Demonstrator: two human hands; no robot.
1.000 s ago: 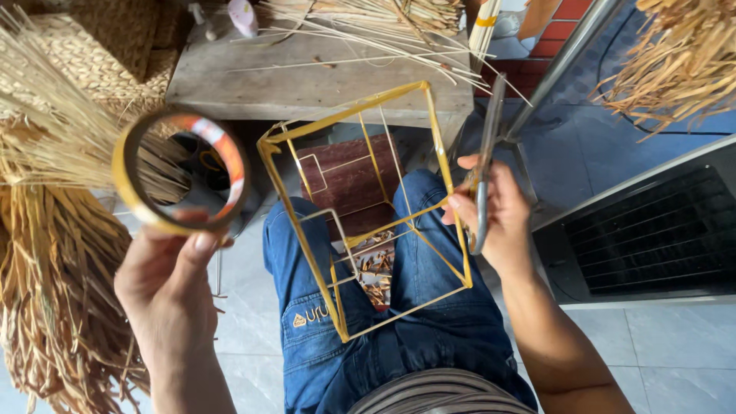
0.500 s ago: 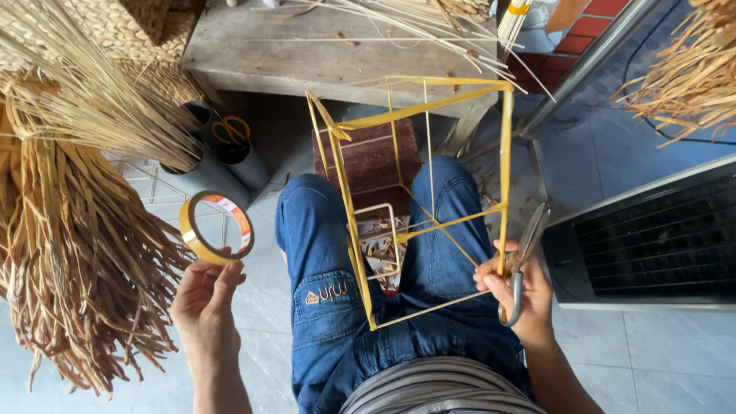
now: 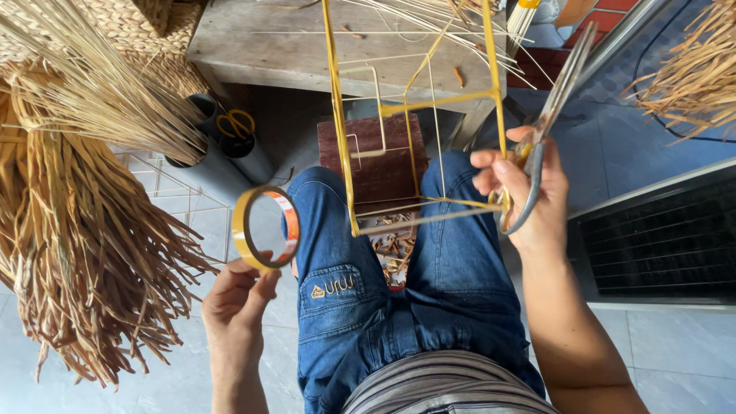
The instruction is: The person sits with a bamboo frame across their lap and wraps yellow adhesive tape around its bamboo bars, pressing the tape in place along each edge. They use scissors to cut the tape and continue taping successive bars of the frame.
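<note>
The wire frame (image 3: pixel 418 115), wrapped in yellow tape along its long bars, stands over the person's knees, its lower corner just beside the fingertips of the right hand (image 3: pixel 529 192). That hand closes around the handles of a pair of scissors (image 3: pixel 548 123), and its thumb and forefinger pinch the frame's thin lower bar at the same time; the scissor blades point up and away from the hand, past the frame's right upright.

To the left of the frame, well apart from it, the left hand (image 3: pixel 238 295) pinches the lower rim of a roll of yellow tape (image 3: pixel 265 228) between thumb and fingers, holding it upright above the hand and just beside the left knee.

Between the knees, below the frame, small brown scraps (image 3: pixel 392 253) lie on a dark red stool (image 3: pixel 379 153). Beyond the frame stands a wooden table (image 3: pixel 253 46). Further left of the left hand hang bundles of dried straw (image 3: pixel 69 230), and above them two dark tubes hold a second pair of scissors with orange handles (image 3: pixel 234 123).
</note>
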